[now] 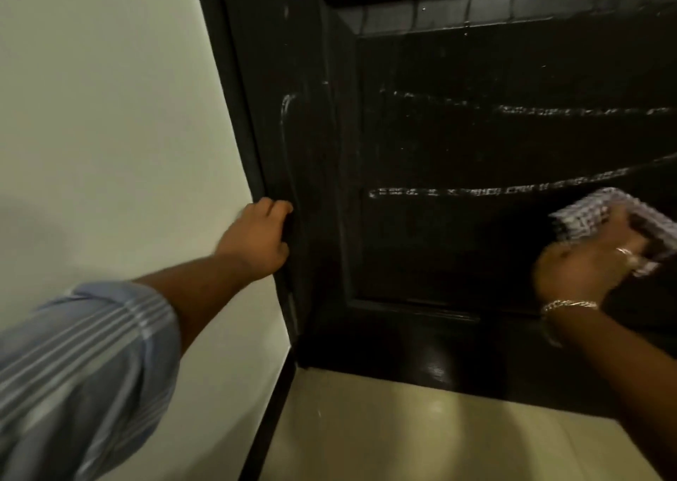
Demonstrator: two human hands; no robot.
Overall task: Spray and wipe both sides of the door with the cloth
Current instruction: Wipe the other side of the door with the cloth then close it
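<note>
fingers of the right hand (pixel 582 268) grip the cloth (pixel 615 220) on the black door (pixel 439 143), mid-wipe; left hand (pixel 256 238) clasps its edge; foam streaks remain to sweep.

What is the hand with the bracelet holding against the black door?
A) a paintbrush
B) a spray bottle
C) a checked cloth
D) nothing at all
C: the right hand, the one wearing the bracelet, grips a checked cloth and presses it on the dark door, just under some pale smear lines.
</note>
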